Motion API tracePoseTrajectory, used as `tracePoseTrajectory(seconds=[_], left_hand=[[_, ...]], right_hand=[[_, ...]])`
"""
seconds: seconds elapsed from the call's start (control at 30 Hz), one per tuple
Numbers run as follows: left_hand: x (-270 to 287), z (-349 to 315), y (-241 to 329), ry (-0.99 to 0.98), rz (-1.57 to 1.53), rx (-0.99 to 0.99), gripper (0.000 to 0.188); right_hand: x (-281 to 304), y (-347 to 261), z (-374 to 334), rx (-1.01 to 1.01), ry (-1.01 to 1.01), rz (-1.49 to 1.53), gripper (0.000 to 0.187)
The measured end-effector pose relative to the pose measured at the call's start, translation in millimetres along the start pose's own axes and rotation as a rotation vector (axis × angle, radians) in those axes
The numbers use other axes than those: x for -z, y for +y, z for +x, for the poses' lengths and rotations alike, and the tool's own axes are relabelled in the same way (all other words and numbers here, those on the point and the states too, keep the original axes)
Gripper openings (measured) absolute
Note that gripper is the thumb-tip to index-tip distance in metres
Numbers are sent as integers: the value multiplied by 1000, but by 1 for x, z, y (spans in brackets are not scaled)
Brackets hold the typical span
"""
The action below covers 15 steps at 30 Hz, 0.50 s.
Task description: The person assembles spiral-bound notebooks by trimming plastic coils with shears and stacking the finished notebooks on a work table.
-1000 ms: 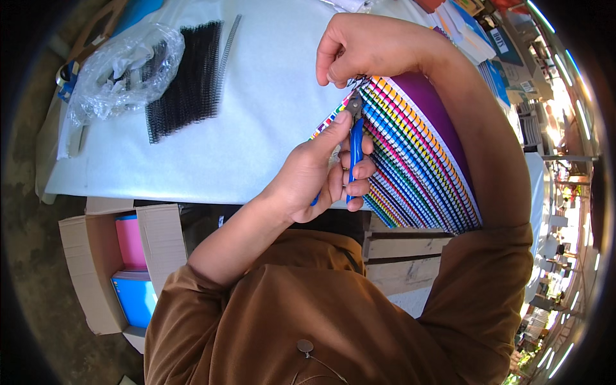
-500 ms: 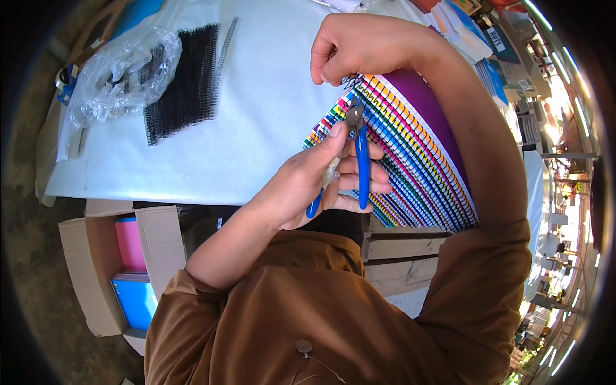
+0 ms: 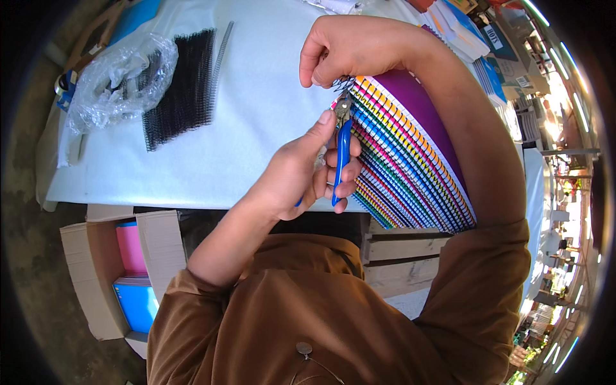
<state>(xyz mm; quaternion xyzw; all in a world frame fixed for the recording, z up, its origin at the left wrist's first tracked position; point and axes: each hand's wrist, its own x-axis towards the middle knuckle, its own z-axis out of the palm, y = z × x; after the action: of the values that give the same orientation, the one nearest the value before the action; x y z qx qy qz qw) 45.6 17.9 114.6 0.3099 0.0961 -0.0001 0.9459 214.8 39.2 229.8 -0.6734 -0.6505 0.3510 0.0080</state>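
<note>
My left hand [image 3: 308, 163] is closed round blue-handled side cutters [image 3: 342, 154], their handles close together. The cutters' jaws point up at black coil ends [image 3: 345, 83] at the upper corner of a stack of spiral-bound notebooks [image 3: 410, 163]. The notebooks are fanned, with colourful page edges along their coiled spines and a purple cover [image 3: 423, 106] on the top one. Over that corner my right hand [image 3: 337, 54] is curled, its fingertips at the coil ends and seemingly pinching them. My right forearm arches over the purple cover. The exact bite of the jaws is too small to make out.
On the pale table cover [image 3: 256, 115] lie a bundle of black plastic coils [image 3: 186, 83], a single loose coil [image 3: 222, 54] and crumpled clear plastic [image 3: 122, 77]. Below left stands an open carton [image 3: 96, 276] with pink and blue notebooks. More books [image 3: 459, 29] are piled at far right.
The cutters' handles have been squeezed together, and the left hand has shifted slightly left. My right hand has moved a little left, with the coil ends showing below its fingertips.
</note>
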Motion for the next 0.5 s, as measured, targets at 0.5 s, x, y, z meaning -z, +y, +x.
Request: tracePoseTrajectory(seconds=[0.5], left_hand=[[-21, -2, 12, 38, -75, 4, 61]], right_hand=[[3, 2, -2, 5, 19, 39, 29]])
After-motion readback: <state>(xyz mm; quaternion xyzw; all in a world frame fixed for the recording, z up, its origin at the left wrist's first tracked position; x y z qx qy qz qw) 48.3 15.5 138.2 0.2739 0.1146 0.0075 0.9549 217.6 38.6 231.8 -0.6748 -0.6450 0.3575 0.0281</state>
